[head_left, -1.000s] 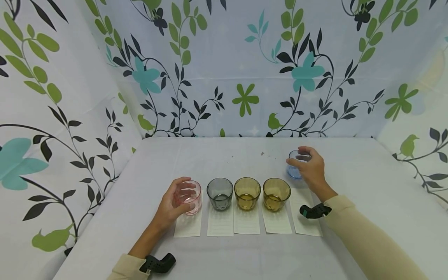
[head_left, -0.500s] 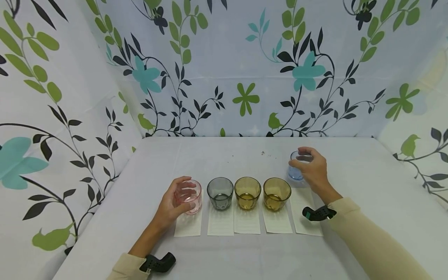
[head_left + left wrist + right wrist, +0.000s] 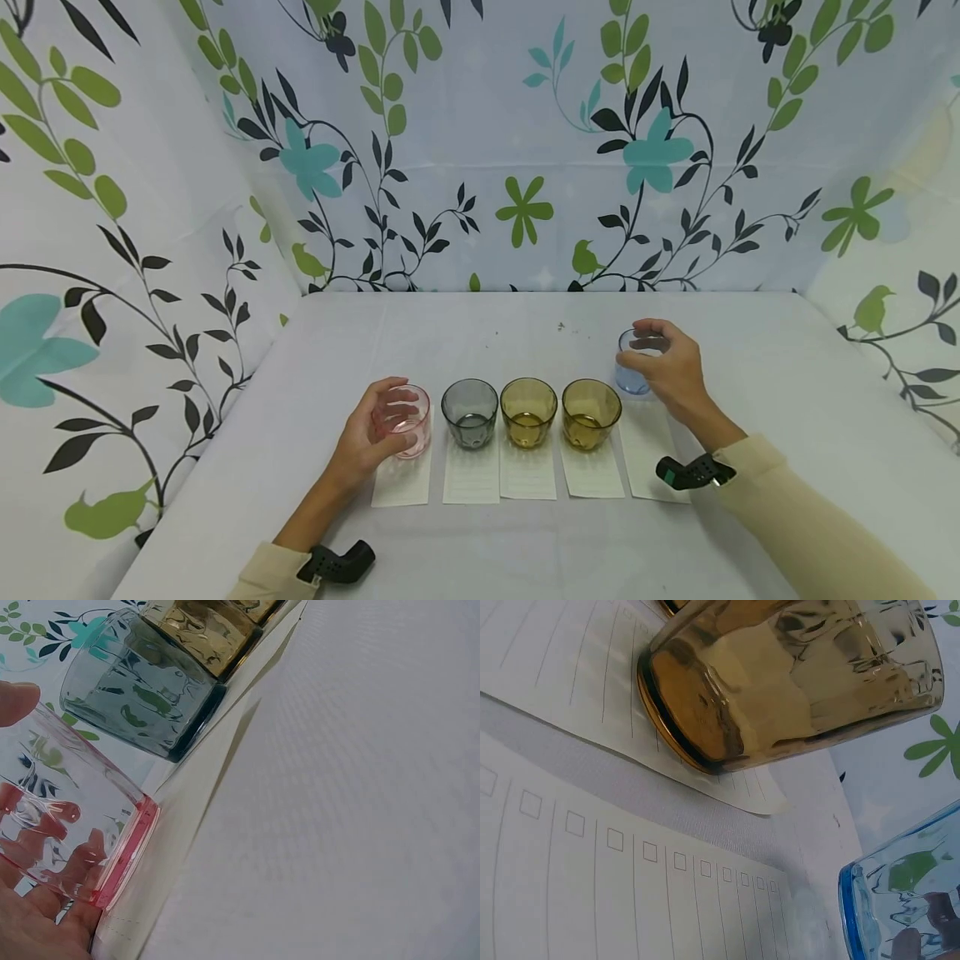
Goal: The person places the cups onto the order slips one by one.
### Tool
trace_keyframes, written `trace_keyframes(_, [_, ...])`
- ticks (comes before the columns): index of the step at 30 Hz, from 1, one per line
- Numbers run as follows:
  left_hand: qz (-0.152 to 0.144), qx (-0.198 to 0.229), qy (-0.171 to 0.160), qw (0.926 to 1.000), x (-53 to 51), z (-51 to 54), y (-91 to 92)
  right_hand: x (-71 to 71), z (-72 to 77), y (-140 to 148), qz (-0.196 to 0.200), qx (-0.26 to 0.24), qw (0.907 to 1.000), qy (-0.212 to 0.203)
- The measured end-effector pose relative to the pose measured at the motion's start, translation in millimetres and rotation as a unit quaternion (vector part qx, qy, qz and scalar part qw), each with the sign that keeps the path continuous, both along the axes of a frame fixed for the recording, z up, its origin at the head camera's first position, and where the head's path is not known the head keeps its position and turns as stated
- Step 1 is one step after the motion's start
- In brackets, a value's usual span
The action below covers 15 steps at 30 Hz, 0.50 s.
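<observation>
My left hand (image 3: 371,433) curls its fingers and thumb round a pink glass (image 3: 75,787), which stands at the top of the leftmost paper slip (image 3: 401,487). Beyond the row's right end, my right hand (image 3: 671,367) grips a blue glass (image 3: 911,889) by its sides, just behind the rightmost slip (image 3: 651,450). Whether the blue glass touches the table is hard to tell. Between the hands stand a grey glass (image 3: 470,417), an amber glass (image 3: 528,414) and another amber glass (image 3: 592,416), each upright on a slip.
A white cloth covers the table (image 3: 510,550). Checkbox lines show on the rightmost slip in the right wrist view. Behind the table hangs a leaf-patterned curtain (image 3: 450,125). Black straps with devices (image 3: 337,562) sit on both wrists.
My right hand and the blue glass have come slightly nearer to the rightmost slip, and the right forearm has shifted right and down. The left hand keeps its hold on the pink glass.
</observation>
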<state>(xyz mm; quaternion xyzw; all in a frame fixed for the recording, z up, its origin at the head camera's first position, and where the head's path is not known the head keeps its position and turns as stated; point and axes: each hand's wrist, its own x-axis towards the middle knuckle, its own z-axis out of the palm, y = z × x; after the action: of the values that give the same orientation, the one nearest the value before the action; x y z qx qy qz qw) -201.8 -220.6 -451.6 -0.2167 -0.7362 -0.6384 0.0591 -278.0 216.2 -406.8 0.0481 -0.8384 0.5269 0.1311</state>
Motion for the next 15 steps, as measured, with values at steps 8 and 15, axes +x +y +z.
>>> trace_keyframes(8, [-0.004, -0.002, -0.004, 1.0, 0.0, 1.0, -0.6, 12.9, 4.2, 0.7, 0.026, -0.001, 0.9995, 0.016])
trace_keyframes(15, [-0.003, -0.002, -0.005, 1.0, -0.9, 2.0, -2.3, 24.7, 9.2, 2.8, 0.035, -0.009, 0.9991, 0.024])
